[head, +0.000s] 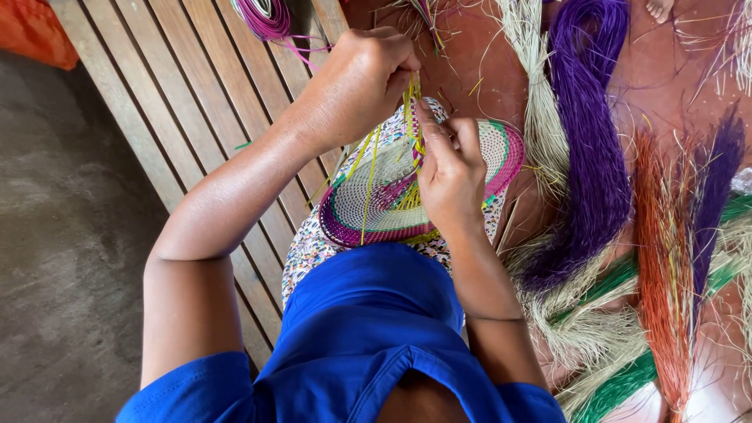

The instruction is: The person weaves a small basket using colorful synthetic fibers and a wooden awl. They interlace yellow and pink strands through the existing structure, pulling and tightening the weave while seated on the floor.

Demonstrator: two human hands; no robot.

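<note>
We pinch yellow strands (410, 102) tight in our left hand (360, 78); our right hand (450, 176) presses closed on the woven disc (376, 196), lying just beneath both grips, purple fibre bundle (587, 149) to the right.

No packages, labels, signs or screens show anywhere in the head view; nothing here carries a printed surface or a display
</note>
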